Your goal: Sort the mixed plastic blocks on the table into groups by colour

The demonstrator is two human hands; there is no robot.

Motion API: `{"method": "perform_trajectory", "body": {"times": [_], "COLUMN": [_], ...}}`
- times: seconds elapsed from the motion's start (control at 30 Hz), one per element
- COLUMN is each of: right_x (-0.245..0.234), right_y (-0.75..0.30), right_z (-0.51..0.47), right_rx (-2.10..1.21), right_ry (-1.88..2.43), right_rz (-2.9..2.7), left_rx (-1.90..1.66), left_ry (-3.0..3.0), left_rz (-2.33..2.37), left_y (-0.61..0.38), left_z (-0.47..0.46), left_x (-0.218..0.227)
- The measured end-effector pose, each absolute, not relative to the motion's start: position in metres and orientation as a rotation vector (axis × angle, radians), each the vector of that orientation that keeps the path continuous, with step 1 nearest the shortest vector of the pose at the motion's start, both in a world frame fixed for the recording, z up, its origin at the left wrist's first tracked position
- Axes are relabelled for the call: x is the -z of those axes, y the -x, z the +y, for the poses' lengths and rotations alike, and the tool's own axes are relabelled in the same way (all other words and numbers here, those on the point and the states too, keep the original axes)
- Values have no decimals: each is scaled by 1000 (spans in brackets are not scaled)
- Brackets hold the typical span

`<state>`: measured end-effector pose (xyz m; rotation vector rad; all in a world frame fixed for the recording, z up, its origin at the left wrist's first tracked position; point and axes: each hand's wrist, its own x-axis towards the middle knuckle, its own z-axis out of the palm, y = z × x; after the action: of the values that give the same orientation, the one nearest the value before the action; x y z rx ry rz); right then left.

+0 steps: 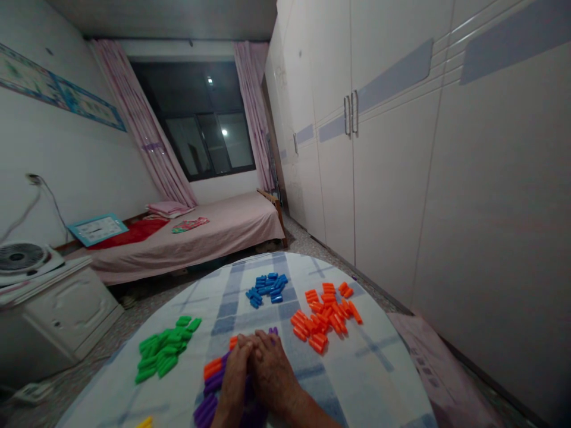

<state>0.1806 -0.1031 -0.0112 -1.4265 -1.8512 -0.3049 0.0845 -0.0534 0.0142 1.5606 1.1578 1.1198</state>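
My left hand [236,370] and my right hand [271,364] meet at the near middle of the table, with their fingers curled against each other. Whatever lies between the fingers is hidden. Under and beside them is a pile of purple tube-like plastic pieces [206,410]. A few orange pieces [213,368] lie mixed in along its left side. More purple tips [273,330] show just past my right fingertips. Off to the right sits a heap of orange tube-like pieces [328,315], apart from my hands.
Green pieces [164,349] lie at the left of the round cloth-covered table [357,380], blue ones [269,288] toward its far side. A yellow piece [145,422] shows at the near edge. Beyond stand a bed [223,229], a cabinet [62,321] with a fan, and a wardrobe [388,196].
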Motion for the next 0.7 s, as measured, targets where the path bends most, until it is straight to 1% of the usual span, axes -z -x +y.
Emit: {"method": "perform_trajectory", "body": {"times": [0.1,0.2,0.43,0.53,0.7], "right_x": [13,12,6,9,17], "right_y": [-180,-180,-187,-199,-214], "right_z": [-101,-101,-105,-100,-92], "right_rx": [346,345,250,218,180], "right_ry": [1425,1431,1428,1529,1677], "right_rz": [-1857,-1862,-1880,-1674,-1471], "left_rx": [-1120,-1110,-990,-1006,-1291], "left_ry": [-1518,-1461,-1409,-1443,-1539], "left_rz": [1193,1133,908,1044,1388], "left_y": [-79,-79,-77,-59,-9], "left_z": [-52,-54,-78,-84,-81], "left_x": [-11,-13,-42,-48,-34]}}
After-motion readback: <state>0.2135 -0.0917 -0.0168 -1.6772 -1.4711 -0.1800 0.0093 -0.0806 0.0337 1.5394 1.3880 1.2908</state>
